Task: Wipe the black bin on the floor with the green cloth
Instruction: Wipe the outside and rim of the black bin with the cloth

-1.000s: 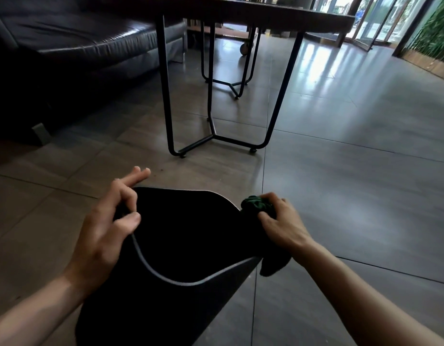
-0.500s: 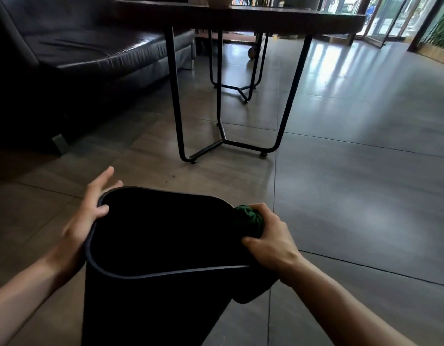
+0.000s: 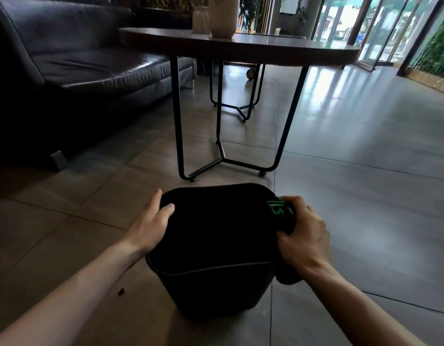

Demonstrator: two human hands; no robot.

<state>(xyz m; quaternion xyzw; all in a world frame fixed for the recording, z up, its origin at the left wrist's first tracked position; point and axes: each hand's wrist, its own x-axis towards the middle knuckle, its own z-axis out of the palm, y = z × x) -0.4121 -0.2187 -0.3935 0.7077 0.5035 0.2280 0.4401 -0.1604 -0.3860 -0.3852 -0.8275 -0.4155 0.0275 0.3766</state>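
Observation:
The black bin [image 3: 213, 290] stands open-topped on the tiled floor in front of me. My left hand [image 3: 151, 221] grips its left rim, thumb inside and fingers along the outer wall. My right hand [image 3: 303, 236] clutches the bunched green cloth [image 3: 278, 208] and presses it over the bin's right rim. A dark fold of the cloth hangs down the outside under my right wrist. The bin's inside is too dark to make out.
A round wooden table [image 3: 240, 46] on thin black metal legs [image 3: 177, 116] stands just beyond the bin, with pale vases [image 3: 222, 15] on top. A dark leather sofa [image 3: 78, 63] fills the left. Glass doors [image 3: 380, 33] are far right. A small dark speck [image 3: 121, 292] lies on the floor.
The bin has gone from tilted toward me to standing lower on the floor. My left hand shifted from open fingers at the rim to gripping it. The right hand kept the cloth on the right rim.

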